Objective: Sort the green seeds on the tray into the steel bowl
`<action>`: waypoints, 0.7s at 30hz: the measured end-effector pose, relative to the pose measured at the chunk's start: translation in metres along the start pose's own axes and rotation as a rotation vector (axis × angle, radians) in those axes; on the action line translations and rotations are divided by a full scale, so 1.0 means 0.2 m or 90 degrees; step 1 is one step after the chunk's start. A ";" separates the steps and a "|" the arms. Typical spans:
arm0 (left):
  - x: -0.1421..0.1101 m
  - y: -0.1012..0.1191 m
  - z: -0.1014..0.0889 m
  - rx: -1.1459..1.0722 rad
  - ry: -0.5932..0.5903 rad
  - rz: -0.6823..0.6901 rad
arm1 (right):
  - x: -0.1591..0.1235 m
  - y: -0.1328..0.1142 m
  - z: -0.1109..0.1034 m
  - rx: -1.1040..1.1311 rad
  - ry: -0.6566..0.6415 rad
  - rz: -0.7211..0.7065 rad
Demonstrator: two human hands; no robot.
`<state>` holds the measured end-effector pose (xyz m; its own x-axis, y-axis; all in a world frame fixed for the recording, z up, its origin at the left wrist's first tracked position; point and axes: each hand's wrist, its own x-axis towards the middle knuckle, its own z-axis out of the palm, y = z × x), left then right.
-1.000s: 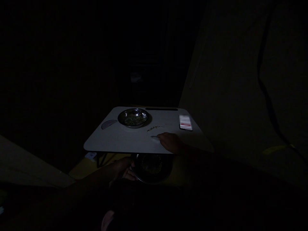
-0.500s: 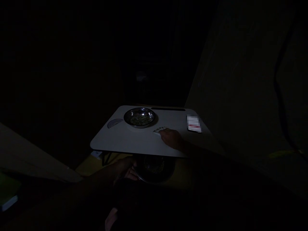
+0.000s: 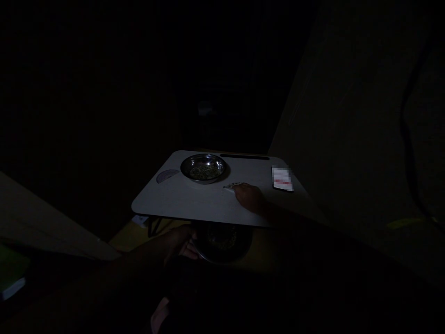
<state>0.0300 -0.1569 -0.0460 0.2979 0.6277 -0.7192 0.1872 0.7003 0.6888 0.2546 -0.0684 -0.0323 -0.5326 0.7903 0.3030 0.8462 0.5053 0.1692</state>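
Observation:
My left hand (image 3: pixel 182 242) is closed around the left rim of a metal bowl (image 3: pixel 239 248), held below the table's front edge, with small greenish bits inside. Over the white tabletop, my right hand (image 3: pixel 251 197) grips a thin white piece (image 3: pixel 229 187); dark specks show along its far edge. The piece's kind is unclear in the dim light, and the fingers cover most of it. Just beyond it to the left stands a second shiny steel bowl (image 3: pixel 203 180), holding a layer of small green bits.
A small folding table (image 3: pixel 163 202) carries these things. On its left lies a clear protractor (image 3: pixel 167 176); near the right edge is a phone (image 3: pixel 282 179) with a blurred screen. A dark slot (image 3: pixel 245 157) runs along the back. A wall (image 3: pixel 347 139) rises at right.
The white piece in my right hand has tipped, so less of its face shows. My left hand keeps the lower bowl in nearly the same place. The view has shifted slightly.

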 end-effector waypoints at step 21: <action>0.03 0.04 0.06 -0.012 -0.049 -0.007 | -0.03 0.08 0.02 -0.040 -0.014 0.004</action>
<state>0.0441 -0.1518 -0.0440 0.3676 0.5928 -0.7166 0.1736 0.7133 0.6791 0.2720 -0.0631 -0.0357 -0.5269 0.8010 0.2841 0.8487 0.4781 0.2261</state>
